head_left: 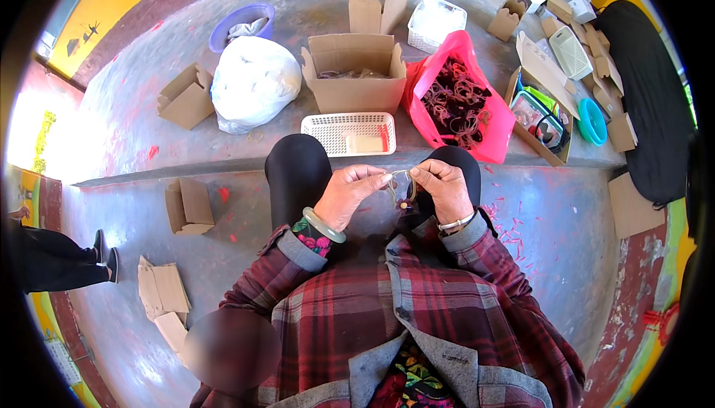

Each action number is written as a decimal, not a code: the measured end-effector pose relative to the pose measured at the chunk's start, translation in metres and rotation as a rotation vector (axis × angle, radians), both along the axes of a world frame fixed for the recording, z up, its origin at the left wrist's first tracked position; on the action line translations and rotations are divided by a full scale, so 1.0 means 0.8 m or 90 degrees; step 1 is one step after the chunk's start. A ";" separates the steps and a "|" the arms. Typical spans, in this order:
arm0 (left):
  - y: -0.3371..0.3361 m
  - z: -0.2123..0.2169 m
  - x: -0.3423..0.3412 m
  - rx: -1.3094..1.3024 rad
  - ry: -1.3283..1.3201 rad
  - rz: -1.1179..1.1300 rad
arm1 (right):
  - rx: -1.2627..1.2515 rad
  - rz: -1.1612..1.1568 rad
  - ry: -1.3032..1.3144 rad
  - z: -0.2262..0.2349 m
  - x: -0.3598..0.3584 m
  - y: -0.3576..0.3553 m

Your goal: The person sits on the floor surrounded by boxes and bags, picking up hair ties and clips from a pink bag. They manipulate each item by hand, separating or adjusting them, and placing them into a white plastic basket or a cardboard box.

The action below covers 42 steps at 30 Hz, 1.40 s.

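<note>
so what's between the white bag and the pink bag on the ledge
In the head view, an open cardboard box stands between the white bag and pink bag, a white basket on its near side.

Toward eleven o'clock, a purple basin (220, 36) holding grey cloth (247, 29) sits just beyond a bulging white plastic sack (255, 84). Near half past two stands a teal basin (593, 126), with a long black cover (644, 88) farther out. At eight, flattened cardboard (160, 289) lies on the floor (246, 185), near a bystander's black-clad legs (63, 261).
</note>
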<state>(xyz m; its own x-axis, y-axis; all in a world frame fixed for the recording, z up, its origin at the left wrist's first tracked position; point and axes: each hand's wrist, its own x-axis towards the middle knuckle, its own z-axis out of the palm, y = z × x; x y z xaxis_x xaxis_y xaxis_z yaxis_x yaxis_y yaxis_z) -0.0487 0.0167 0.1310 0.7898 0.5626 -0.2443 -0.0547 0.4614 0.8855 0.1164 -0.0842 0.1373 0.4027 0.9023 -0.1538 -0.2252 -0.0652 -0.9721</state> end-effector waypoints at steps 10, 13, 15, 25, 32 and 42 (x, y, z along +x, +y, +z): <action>-0.006 0.003 0.005 0.166 0.079 0.016 | -0.022 0.082 0.121 0.003 -0.003 0.001; -0.010 0.007 0.006 0.197 0.075 0.009 | -0.043 0.094 0.117 0.002 -0.002 0.000; -0.010 0.003 0.006 0.197 0.078 0.011 | -0.037 0.092 0.087 -0.003 0.000 0.000; -0.010 -0.004 0.004 0.097 0.061 0.018 | -0.005 0.070 0.085 -0.011 -0.006 -0.001; -0.006 0.003 0.001 0.060 0.010 0.049 | -0.021 0.039 0.106 -0.011 0.007 -0.002; -0.006 0.002 0.001 0.172 0.041 0.049 | -0.021 0.040 -0.023 -0.009 0.012 -0.004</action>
<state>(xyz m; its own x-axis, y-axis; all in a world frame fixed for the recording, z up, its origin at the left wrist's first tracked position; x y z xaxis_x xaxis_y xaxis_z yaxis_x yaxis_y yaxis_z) -0.0475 0.0115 0.1326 0.7304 0.6714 -0.1255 -0.0203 0.2050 0.9786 0.1262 -0.0874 0.1301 0.3518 0.9205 -0.1700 -0.1844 -0.1099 -0.9767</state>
